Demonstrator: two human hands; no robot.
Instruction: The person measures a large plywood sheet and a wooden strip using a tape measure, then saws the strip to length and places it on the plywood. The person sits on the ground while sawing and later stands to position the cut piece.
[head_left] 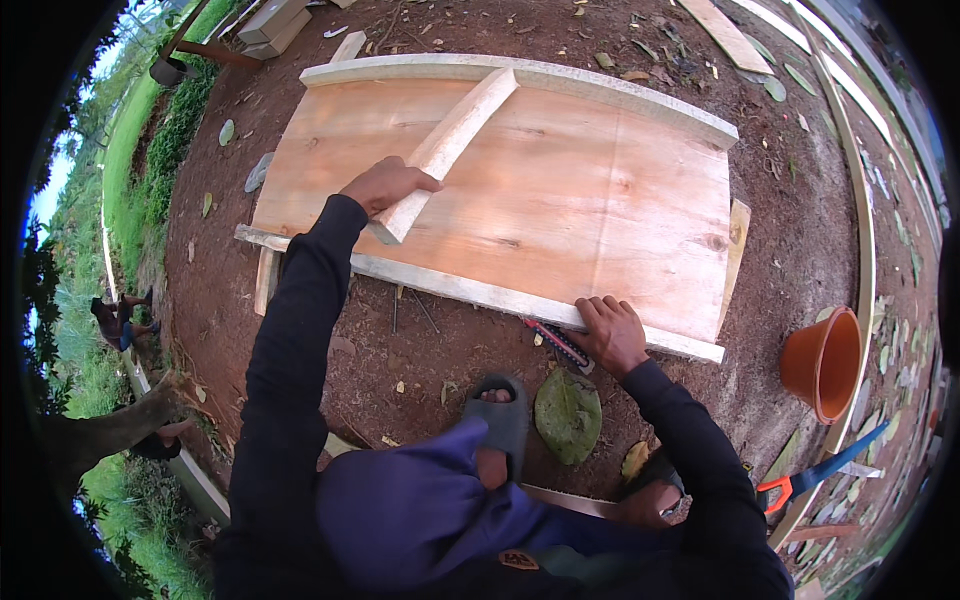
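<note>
A broad plywood panel [640, 190] lies in front of me, with a wooden strip [450, 288] along its near edge and another far strip [600, 85] opposite. A loose wooden batten [462, 125] slants across the panel, its far end touching the far strip. My left hand [388, 186] is closed around the batten close to its near end. Over the near strip, toward the panel's right corner, curl the fingers of my right hand [612, 332]; the thumb side is partly hidden. Just beside that hand is a red and black tool [558, 343], its exact kind unclear.
An orange bucket [822, 365] stands to the right, and a handsaw [830, 466] with an orange handle leans near a long timber [858, 210]. A large leaf [568, 415] lies by my sandalled foot [495, 415]. Another person [118, 322] is at the far left.
</note>
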